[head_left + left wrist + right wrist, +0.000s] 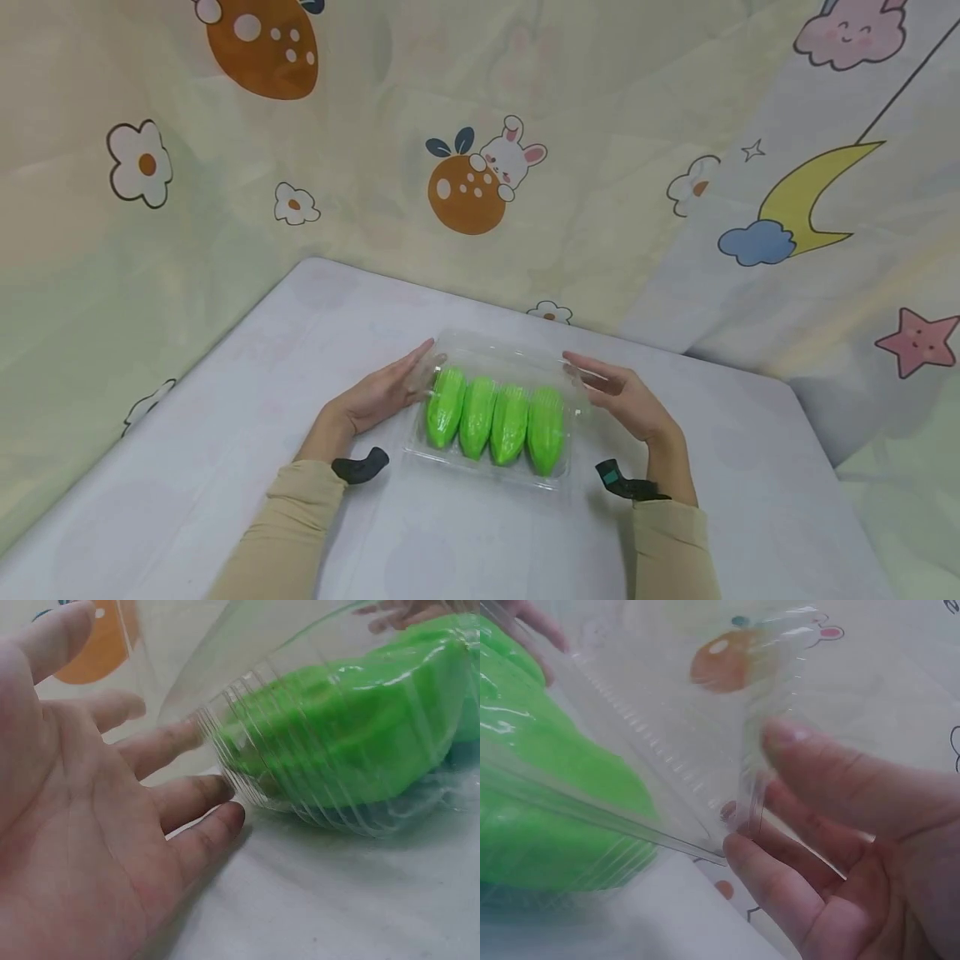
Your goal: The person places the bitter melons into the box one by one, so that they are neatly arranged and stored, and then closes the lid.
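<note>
A clear plastic clamshell box [491, 479] rests on the table in the head view. Inside it lie several bright green, glossy, tapered pieces [512, 421] side by side, their kind unclear. The box's transparent lid [682, 712] stands raised at an angle in the right wrist view. My left hand [378, 396] is at the box's left side, fingers stretched out. Their fingertips [229, 787] meet the ribbed plastic wall. On the right side, my right hand [622, 400] has its thumb and fingers spread about the lid's corner, some fingertips showing through the plastic.
The pale table [465, 542] extends around the box. Behind it hangs a printed cloth backdrop [360, 125] with oranges, flowers and rabbits. A black wrist strap [360, 467] circles the left wrist, and another strap [630, 483] the right.
</note>
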Demonstrator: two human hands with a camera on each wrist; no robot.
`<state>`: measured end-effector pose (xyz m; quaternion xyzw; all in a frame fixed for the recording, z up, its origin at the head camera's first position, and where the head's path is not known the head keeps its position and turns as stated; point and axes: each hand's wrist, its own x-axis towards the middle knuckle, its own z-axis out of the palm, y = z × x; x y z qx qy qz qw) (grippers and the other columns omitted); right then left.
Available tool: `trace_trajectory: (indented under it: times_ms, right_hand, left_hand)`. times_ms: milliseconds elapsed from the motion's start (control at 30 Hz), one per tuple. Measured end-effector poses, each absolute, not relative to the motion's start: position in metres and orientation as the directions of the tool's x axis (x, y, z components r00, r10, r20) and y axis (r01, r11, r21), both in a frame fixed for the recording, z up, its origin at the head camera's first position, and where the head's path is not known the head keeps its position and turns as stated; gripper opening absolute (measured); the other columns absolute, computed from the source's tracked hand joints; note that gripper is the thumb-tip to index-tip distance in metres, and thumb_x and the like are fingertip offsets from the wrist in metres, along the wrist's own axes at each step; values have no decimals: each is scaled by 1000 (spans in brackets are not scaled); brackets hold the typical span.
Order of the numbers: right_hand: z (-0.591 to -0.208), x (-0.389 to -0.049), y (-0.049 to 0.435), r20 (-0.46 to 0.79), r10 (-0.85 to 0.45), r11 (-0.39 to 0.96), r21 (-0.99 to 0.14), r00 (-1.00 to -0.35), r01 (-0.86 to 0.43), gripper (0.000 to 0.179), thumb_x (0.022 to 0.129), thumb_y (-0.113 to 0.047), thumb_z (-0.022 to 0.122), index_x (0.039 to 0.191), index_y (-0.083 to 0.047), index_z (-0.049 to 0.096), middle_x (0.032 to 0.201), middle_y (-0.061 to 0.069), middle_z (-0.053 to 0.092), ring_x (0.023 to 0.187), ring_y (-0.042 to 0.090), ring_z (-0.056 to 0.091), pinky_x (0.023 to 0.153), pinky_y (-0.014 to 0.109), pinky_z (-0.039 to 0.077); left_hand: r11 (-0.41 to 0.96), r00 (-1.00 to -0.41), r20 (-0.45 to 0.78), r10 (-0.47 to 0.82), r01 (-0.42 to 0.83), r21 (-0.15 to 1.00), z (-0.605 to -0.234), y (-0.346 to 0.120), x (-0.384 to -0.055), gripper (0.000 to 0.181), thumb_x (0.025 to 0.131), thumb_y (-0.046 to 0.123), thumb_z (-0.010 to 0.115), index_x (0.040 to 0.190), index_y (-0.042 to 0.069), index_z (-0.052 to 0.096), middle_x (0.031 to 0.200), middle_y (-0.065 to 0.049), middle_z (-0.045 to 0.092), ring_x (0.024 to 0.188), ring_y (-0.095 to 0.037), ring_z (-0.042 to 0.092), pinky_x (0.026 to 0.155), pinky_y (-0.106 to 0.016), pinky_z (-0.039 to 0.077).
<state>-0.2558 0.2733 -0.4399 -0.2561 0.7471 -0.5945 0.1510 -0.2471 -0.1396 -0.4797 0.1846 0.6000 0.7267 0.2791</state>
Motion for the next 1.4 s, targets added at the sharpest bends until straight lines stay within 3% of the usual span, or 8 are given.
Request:
trace_trajectory:
  times_ms: [100,300,467,633,867,1033,1200,1400]
  right_hand:
    - [-438,-255,272,63,-589,185,-960,-806,-210,58,91,3,56,145,-8,39,152,13,36,141,30,31,100,23,45]
    - [-439,-255,271,65,-601,205,-951,-797,-231,60,90,3,59,146,-10,39,153,13,34,141,30,30,99,23,46]
    - [-437,-254,270,72,-612,208,-946,-787,-249,61,89,4,59,145,-6,38,153,19,30,140,20,34,102,21,43]
    - [-436,-254,269,75,-612,212,-944,-787,-254,61,89,3,60,145,-5,38,153,25,26,137,4,37,105,17,38]
    - [-436,-253,268,69,-612,216,-944,-788,-249,63,88,4,61,145,-1,36,153,23,26,138,6,35,105,18,37]
    - [-435,-254,267,66,-617,222,-941,-784,-254,63,88,6,60,145,0,34,153,25,24,138,5,35,105,17,38]
    - [-433,-253,267,43,-587,293,-920,-808,-261,65,86,-4,66,145,-2,37,154,16,30,141,16,32,108,21,35]
    - [-432,-251,265,-71,-527,460,-862,-847,-214,65,85,-14,70,143,-9,42,151,12,38,138,36,35,107,41,39]
  left_hand:
    - [-79,-781,-104,615,-193,978,-476,-140,-246,54,102,48,24,152,37,9,161,-1,10,149,-23,3,120,-47,-1]
    - [-11,-817,-140,560,-176,984,-472,-138,-245,51,101,41,37,149,42,21,160,9,9,148,-16,1,121,-45,1]
    - [23,-828,-152,539,-166,986,-468,-136,-246,51,102,30,40,150,37,22,158,3,23,148,-19,12,120,-46,8]
    - [40,-835,-145,531,-147,988,-465,-135,-246,52,102,24,39,151,30,23,157,0,27,147,-20,17,120,-46,12]
    - [137,-875,-172,453,-122,983,-464,-132,-247,51,100,24,44,149,28,31,156,7,28,147,-17,14,119,-42,17]
    - [192,-887,-160,433,-83,978,-463,-131,-247,51,100,24,44,149,27,31,157,8,24,148,-19,10,120,-44,13]
    - [210,-894,-136,426,-48,976,-465,-131,-248,51,100,24,44,149,24,32,157,5,27,148,-20,11,120,-45,12]
    - [237,-903,-90,420,13,971,-468,-132,-251,50,99,26,48,147,21,36,154,1,33,147,-23,16,120,-47,13]
